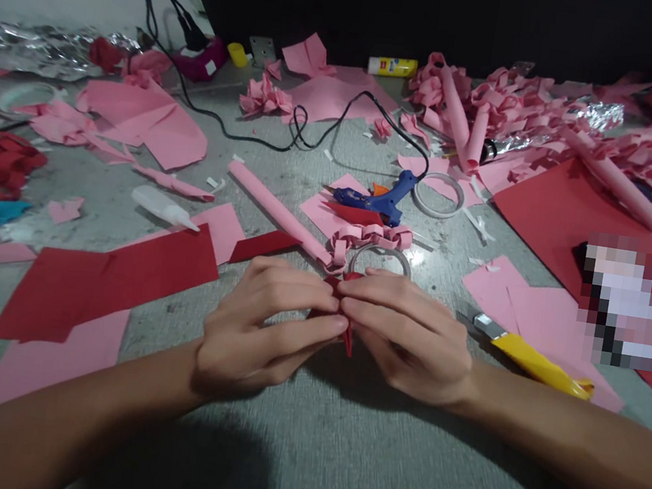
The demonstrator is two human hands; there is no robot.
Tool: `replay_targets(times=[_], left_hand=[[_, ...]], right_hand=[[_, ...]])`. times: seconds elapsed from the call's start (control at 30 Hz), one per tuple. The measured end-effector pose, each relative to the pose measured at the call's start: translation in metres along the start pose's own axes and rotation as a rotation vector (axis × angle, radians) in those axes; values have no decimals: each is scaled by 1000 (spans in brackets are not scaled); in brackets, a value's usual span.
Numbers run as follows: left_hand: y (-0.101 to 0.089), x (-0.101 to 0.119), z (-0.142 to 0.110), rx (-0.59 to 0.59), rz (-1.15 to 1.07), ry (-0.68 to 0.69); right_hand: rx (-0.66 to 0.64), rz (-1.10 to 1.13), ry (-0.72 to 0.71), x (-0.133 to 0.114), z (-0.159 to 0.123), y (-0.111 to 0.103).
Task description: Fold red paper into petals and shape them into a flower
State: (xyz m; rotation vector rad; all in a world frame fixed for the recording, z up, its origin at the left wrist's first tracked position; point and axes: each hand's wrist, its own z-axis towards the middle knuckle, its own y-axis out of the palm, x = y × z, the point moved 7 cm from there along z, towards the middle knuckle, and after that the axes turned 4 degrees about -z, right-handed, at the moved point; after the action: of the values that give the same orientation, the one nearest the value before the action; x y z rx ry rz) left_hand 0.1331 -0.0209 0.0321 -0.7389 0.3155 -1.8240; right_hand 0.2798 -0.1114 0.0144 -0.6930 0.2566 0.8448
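Observation:
A small piece of folded red paper [348, 338] is pinched between my two hands near the middle of the view. My left hand [271, 322] grips it from the left, and my right hand [411, 331] from the right, with the fingertips meeting over it. Most of the paper is hidden behind the fingers; a pointed end sticks out below. Just beyond the hands lie a ring of clear tape [382, 255], a curled pink paper chain [373, 237] and a rolled pink paper tube [279, 209].
A blue glue gun [379, 198] with a black cord lies behind the hands. At right are a yellow box cutter [541, 364], a blurred-out phone [629, 306] and red sheet [541, 219]. Red paper strips [144, 270] and a white squeeze bottle [163, 206] lie left. Pink scraps cover the back.

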Motion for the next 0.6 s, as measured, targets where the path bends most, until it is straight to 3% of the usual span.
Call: replay_targets(times=[0.13,0.43,0.6], left_hand=[[-2,5,-1,32,-17,64],[-1,3,0,-12,7,-28],[-1,2,0,4,-12,-3]], right_hand=[[23,12,-32,-2,-2,-1],[36,13,-7,-1,-2,-2],[36,8,1,-2,0,-3]])
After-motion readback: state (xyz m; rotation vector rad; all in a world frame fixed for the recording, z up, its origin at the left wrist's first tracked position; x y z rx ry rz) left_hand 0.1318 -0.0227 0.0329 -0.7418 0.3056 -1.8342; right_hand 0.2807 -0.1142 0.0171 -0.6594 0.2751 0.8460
